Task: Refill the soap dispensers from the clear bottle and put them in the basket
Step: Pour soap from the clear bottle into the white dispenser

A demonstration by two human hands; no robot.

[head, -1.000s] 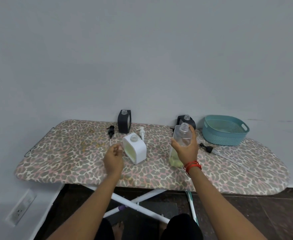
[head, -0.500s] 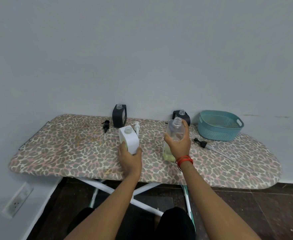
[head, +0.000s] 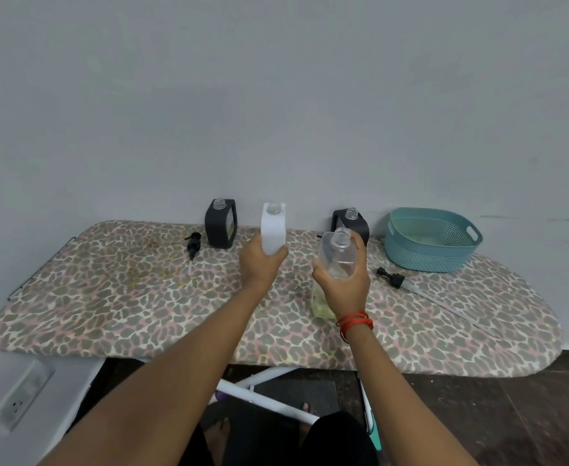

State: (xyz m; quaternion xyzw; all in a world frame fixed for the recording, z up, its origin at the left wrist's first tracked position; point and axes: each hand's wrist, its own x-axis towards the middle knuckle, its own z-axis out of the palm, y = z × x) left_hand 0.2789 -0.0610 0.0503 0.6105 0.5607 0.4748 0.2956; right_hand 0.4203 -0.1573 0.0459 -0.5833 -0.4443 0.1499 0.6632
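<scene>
Currently: left hand [head: 261, 264] grips white dispenser [head: 273, 230], upright, neck open, held above board [head: 108, 297]. Right hand [head: 347, 284] grips clear bottle [head: 338, 253], upright, just right of dispenser, apart. Basket [head: 427, 257] far right, nearer right hand.

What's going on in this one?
A person works at an ironing board. The left hand grips the white dispenser, held above the board with its neck open; the right hand grips the open clear bottle beside it, a little yellowish liquid at its bottom. No pouring yet. The left black dispenser and right black dispenser stand uncapped at the back; the basket holds no dispenser.
</scene>
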